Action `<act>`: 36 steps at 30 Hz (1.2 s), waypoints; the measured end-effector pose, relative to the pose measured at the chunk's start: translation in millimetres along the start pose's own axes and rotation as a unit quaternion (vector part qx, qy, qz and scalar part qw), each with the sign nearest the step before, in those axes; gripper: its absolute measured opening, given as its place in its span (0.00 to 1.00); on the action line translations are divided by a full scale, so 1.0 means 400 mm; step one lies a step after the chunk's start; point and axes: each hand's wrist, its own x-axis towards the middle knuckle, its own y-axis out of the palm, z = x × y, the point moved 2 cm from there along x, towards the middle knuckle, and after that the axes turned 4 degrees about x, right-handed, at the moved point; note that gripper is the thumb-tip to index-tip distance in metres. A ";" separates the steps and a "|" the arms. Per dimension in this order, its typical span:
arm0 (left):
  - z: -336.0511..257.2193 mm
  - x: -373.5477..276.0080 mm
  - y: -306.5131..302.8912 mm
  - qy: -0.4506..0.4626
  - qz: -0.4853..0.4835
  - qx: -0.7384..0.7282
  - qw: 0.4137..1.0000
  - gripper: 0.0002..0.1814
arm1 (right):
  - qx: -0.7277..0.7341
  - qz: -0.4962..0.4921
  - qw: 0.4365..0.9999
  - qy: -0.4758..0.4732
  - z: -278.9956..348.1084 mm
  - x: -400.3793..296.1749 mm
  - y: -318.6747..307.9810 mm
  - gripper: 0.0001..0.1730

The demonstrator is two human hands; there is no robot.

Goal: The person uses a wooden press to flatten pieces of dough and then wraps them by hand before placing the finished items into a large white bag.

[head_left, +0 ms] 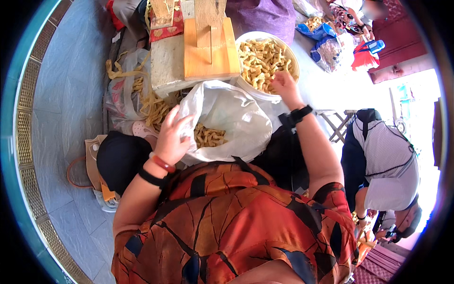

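Observation:
A white plastic sack [244, 131] lies before me with its mouth wide, and a small heap of short yellowish-brown pieces [209, 136] sits inside. My left hand [173, 136] is at the sack's left rim, fingers apart, touching the plastic. Over the near right edge of a white bucket [297, 67], my right hand [284, 87] is bent at the fingers. Short, folded pale yellow pieces [260, 58] nearly fill this bucket. Whether a piece is between my right fingertips cannot be made out.
Beyond the sack, a wooden board with an upright post [209, 64] rests on a worn whitish block [165, 67]. Long yellow strips [154, 110] spill from a clear plastic bag [124, 88] at left. A purple sack [262, 17] stands behind the bucket. A person [386, 163] bends over at right.

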 end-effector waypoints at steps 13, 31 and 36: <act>0.038 0.035 -0.020 -0.044 0.091 -0.212 0.972 0.20 | -0.375 0.159 0.907 0.110 -0.069 0.247 0.043 0.56; 0.012 0.025 -0.034 0.008 0.027 -0.055 0.998 0.21 | -0.243 -0.008 0.968 0.060 -0.095 0.273 -0.033 0.23; -0.007 0.027 -0.041 0.114 0.052 -0.071 0.990 0.19 | -0.021 -0.066 0.990 0.120 -0.004 0.238 -0.071 0.23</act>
